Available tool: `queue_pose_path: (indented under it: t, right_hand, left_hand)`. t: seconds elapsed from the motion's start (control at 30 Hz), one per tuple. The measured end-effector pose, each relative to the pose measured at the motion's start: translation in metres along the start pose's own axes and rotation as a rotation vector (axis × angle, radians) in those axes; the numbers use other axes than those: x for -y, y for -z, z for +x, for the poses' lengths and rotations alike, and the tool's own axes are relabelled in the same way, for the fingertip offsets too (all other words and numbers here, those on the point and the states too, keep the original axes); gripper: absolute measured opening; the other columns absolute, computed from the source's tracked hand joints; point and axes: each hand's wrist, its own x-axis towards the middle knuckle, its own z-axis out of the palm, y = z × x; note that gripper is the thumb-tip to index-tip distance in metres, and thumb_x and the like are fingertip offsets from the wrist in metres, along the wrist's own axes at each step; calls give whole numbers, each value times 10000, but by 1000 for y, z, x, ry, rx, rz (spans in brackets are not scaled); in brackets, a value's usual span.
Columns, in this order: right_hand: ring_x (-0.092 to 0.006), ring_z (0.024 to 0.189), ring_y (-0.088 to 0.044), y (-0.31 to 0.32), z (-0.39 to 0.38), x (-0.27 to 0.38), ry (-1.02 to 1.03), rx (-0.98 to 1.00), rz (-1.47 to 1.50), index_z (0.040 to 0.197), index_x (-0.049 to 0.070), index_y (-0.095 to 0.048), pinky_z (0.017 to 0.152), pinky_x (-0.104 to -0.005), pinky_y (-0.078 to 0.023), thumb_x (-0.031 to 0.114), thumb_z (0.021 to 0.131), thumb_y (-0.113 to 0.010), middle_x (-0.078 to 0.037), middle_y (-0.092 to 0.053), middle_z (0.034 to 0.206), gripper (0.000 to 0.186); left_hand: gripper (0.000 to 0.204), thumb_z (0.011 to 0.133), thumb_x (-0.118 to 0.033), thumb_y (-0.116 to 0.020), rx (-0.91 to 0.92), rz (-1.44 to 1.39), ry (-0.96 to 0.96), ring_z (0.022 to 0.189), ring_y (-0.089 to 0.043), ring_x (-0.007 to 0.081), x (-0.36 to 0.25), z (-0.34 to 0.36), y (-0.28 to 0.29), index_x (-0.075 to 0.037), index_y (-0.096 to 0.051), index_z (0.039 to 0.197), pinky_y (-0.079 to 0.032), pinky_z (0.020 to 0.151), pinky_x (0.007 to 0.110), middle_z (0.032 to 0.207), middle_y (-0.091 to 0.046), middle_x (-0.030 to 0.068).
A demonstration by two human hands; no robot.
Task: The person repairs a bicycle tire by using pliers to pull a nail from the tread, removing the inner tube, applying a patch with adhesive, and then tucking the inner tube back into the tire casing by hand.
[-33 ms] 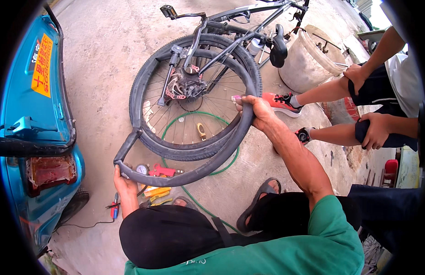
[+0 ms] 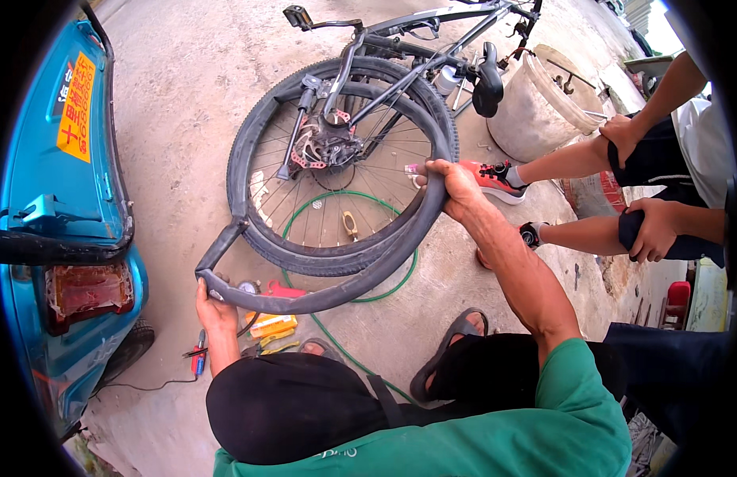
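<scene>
A black inner tube (image 2: 336, 297) hangs in a loose loop partly over a bicycle wheel, its far part lying along the tire (image 2: 239, 163). My left hand (image 2: 215, 314) is closed on its near left end, where the tube bends sharply. On the right side, my right hand (image 2: 456, 189) grips the tube with fingers wrapped round it. The bicycle (image 2: 400, 49) lies on its side, with the brake disc (image 2: 311, 141) and spokes facing up. Beneath the tube, a red inflator (image 2: 282, 291) with a round gauge (image 2: 247, 288) is partly hidden.
A green hose (image 2: 330, 338) loops under the wheel. A yellow-handled tool (image 2: 349, 226) shows through the spokes. Yellow boxes (image 2: 271, 324) and a screwdriver (image 2: 199, 354) lie near my left hand. A blue vehicle (image 2: 74, 167) stands left; a white bucket (image 2: 535, 111) and another person's legs (image 2: 571, 159) are right.
The tube's near stretch has shifted slightly away from me and covers more of the gauge and red inflator. Both hands keep their hold.
</scene>
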Motion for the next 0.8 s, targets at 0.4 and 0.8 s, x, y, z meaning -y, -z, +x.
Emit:
queue_pose_path:
  t: [0.4, 0.8]
  right_hand:
    - [-275, 938, -725, -11, 2, 31, 85, -39, -273, 1301, -69, -445, 722, -428, -643, 133, 963, -625, -181, -689, 1111, 434]
    - [-232, 857, -697, -9, -12, 59, 301, -225, -956, 1294, -94, -582, 788, -357, -550, 394, 854, -764, -191, -709, 1015, 682]
  left_hand:
    - [515, 1004, -534, -565, 77, 1074, 76, 844, -704, 224, -24, 22, -67, -53, -597, 1185, -554, 707, 401, 1032, -703, 108]
    - [528, 984, -191, -644, 23, 879, -473, 828, -628, 153, -13, 38, -102, -18, -476, 1454, -534, 700, 302, 1090, -639, 116]
